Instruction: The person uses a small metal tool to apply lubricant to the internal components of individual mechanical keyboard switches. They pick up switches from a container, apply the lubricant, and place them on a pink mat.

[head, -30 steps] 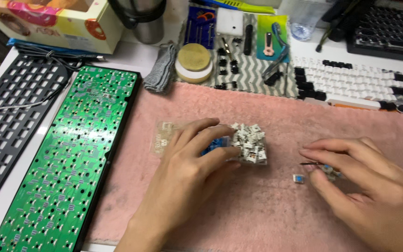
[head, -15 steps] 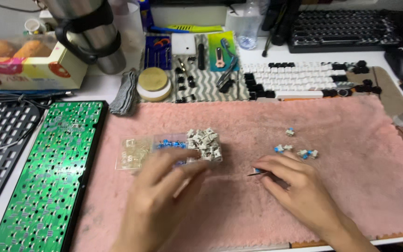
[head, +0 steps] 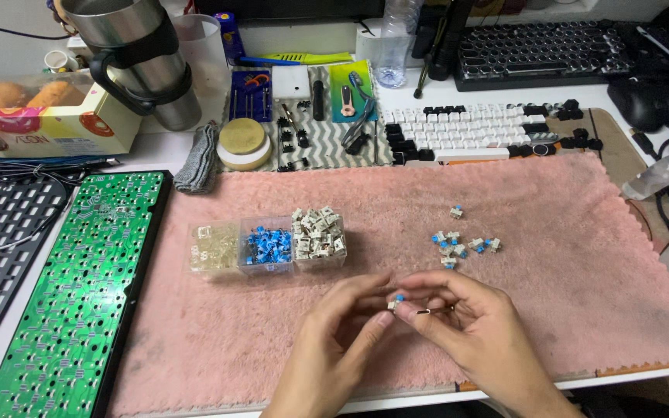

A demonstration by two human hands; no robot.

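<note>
Both hands are bare. The left hand point(head: 340, 340) and the right hand point(head: 466, 329) wear no gloves. The nails look short. I can't tell if a ring is there, it's too small.

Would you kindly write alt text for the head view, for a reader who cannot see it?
Two bare hands, left hand and right hand, meet over a pink towel, pinching a small blue-topped keyboard switch. Beyond lie a clear box of switch parts and loose switches; a green circuit board sits left.
</note>
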